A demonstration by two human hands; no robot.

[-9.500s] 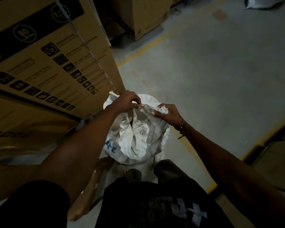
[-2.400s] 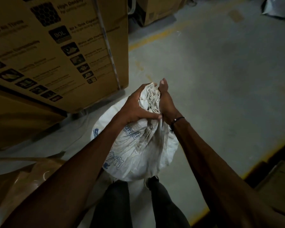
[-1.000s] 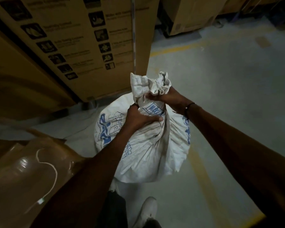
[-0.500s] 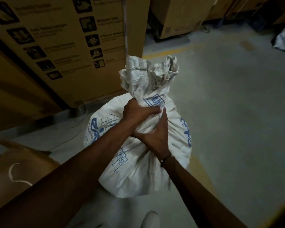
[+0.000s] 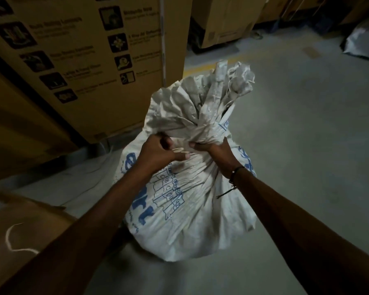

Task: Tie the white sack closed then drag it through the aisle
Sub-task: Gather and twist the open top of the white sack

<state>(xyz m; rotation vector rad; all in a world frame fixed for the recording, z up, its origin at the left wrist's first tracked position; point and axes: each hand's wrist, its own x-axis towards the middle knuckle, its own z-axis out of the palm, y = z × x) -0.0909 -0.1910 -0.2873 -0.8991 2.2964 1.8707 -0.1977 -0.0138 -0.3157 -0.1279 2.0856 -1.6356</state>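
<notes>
White sack (image 5: 185, 201) stands upright on the concrete floor (image 5: 307, 145) straight ahead of both hands, neck gathered, not visibly tied.

The left hand (image 5: 158, 155) and right hand (image 5: 214, 150) grip the bunched neck side by side, equally near; the sack's long axis rises toward the camera, its frayed mouth (image 5: 217, 92) fanning beyond the fists. Dim light hides any cord or knot; the base is unseen. Printed cardboard cartons (image 5: 90, 60) stand at far left.
</notes>
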